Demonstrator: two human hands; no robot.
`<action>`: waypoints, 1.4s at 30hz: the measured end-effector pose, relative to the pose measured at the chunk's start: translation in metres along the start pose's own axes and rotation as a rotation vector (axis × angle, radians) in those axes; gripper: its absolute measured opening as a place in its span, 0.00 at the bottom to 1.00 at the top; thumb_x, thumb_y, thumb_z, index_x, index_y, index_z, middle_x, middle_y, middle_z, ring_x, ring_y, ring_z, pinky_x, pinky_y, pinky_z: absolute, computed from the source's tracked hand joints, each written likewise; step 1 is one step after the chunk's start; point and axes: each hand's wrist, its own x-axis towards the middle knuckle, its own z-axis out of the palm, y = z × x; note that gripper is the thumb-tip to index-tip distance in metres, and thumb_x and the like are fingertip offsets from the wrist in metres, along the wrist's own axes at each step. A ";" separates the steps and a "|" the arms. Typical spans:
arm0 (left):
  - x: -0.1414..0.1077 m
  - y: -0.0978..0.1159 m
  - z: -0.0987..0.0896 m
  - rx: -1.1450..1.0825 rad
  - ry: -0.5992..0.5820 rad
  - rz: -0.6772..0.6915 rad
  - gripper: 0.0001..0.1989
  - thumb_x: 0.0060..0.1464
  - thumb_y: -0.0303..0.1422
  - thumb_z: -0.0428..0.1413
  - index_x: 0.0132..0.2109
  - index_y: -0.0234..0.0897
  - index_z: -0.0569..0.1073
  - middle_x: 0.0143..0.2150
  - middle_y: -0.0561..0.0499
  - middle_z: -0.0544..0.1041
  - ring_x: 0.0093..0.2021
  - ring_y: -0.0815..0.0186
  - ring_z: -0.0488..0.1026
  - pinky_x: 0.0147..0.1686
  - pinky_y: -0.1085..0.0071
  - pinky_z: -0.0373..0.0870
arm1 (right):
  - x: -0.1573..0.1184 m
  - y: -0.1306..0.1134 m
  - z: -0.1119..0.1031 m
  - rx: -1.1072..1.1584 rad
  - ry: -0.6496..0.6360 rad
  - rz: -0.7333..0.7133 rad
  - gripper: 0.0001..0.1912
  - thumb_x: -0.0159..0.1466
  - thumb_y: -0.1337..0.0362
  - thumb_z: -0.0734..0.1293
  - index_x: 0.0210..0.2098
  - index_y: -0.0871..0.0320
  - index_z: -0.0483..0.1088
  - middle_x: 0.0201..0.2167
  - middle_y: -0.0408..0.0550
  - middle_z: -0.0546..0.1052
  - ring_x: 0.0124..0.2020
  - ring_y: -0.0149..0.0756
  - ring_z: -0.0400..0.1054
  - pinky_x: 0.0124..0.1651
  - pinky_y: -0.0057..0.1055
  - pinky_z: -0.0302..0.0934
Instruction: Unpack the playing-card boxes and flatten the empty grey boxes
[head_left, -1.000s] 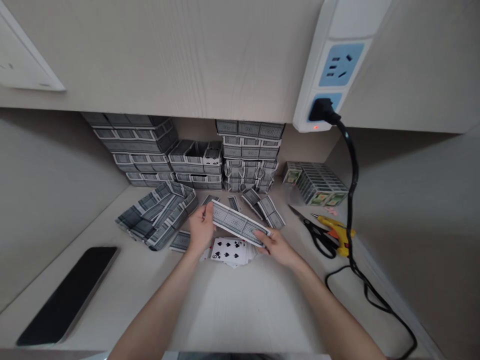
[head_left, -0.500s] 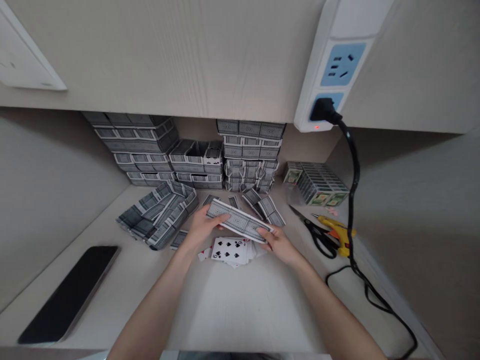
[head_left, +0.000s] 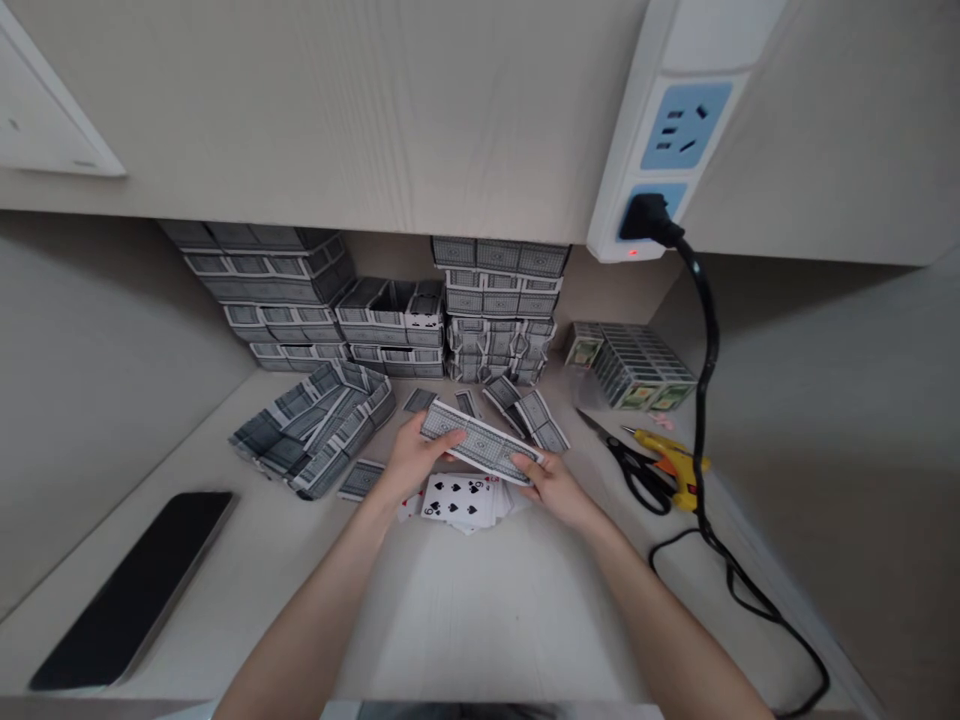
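Between both hands is a long strip of playing cards (head_left: 484, 446), its patterned grey backs facing me, tilted down toward the right. My left hand (head_left: 421, 452) is closed on the strip's left end, thumb on top. At the right end, my right hand (head_left: 553, 484) pinches it the same way. Just below lies a loose pile of playing cards (head_left: 457, 500), a six of spades face up on top. Folded card pieces (head_left: 529, 412) rest beyond the strip. To the left sits an open tray-like form made of cards (head_left: 319, 430).
Stacked card blocks (head_left: 499, 300) line the back under the overhanging panel. Scissors (head_left: 637, 475) and a yellow glue gun (head_left: 679, 465) lie at the right, beside a black cable (head_left: 705, 380) from a power strip (head_left: 667, 130). A black phone (head_left: 135, 590) lies left; boxed card decks (head_left: 645, 365) stand back right.
My left hand has shifted slightly right along the strip, and the strip's left end has moved a little right. My right hand keeps nearly the same place and grip.
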 end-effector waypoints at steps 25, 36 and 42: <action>-0.008 -0.001 0.012 -0.102 -0.099 -0.172 0.20 0.36 0.34 0.63 0.38 0.34 0.66 0.35 0.50 0.74 0.29 0.69 0.73 0.29 0.71 0.73 | 0.001 -0.004 -0.002 -0.137 0.008 -0.154 0.22 0.58 0.45 0.56 0.27 0.59 0.64 0.07 0.34 0.56 0.09 0.23 0.45 0.13 0.23 0.38; -0.005 -0.001 0.015 -0.169 0.187 0.000 0.21 0.35 0.35 0.62 0.39 0.34 0.67 0.35 0.49 0.75 0.32 0.66 0.73 0.34 0.65 0.74 | 0.004 0.002 -0.005 -0.236 0.506 -0.360 0.19 0.57 0.49 0.59 0.38 0.59 0.63 0.22 0.44 0.70 0.21 0.31 0.64 0.24 0.27 0.59; -0.017 0.003 0.028 0.013 0.215 0.111 0.17 0.37 0.36 0.61 0.35 0.34 0.68 0.31 0.50 0.76 0.29 0.66 0.74 0.33 0.66 0.73 | 0.000 0.004 0.008 -0.306 0.550 -0.501 0.28 0.57 0.53 0.62 0.53 0.59 0.57 0.52 0.57 0.65 0.52 0.42 0.59 0.52 0.41 0.55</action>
